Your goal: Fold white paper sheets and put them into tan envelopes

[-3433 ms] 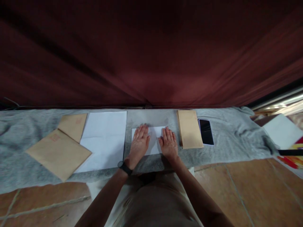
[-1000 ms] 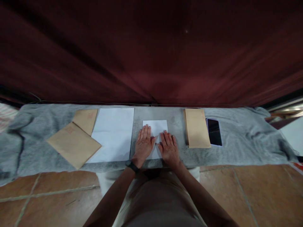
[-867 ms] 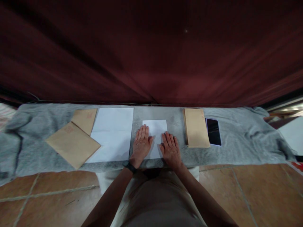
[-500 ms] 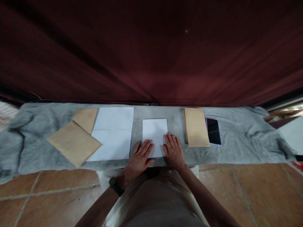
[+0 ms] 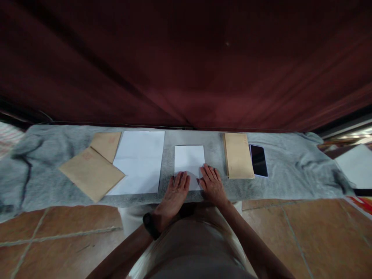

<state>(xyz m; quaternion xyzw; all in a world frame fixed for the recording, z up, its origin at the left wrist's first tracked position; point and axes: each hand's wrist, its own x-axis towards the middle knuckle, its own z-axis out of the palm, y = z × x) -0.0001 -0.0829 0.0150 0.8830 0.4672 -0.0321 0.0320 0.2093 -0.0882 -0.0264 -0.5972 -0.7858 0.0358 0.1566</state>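
A folded sheet of white paper (image 5: 188, 157) lies flat on the grey cloth in front of me. My left hand (image 5: 174, 193) rests with its fingers laid out on the near left part of the paper. On the near right edge of it lies my right hand (image 5: 214, 185), flat, with the fingers slightly spread. Neither hand grips anything. Larger white sheets (image 5: 139, 162), with a crease across them, lie to the left. Further left, two brown envelopes (image 5: 93, 174) overlap each other and the corner of those sheets. A stack of brown envelopes (image 5: 240, 157) sits right of my right hand.
A phone (image 5: 259, 161) lies beside the envelope stack. Grey cloth (image 5: 296, 166) covers the long narrow table, and a dark red curtain (image 5: 186, 77) hangs behind it. White paper (image 5: 356, 164) shows at the far right. Below is the tiled floor (image 5: 270, 228).
My left hand has shifted slightly to the right over the folded paper, its fingers now closer together and pointing forward. My right hand stays nearly in place. The view has moved a little.
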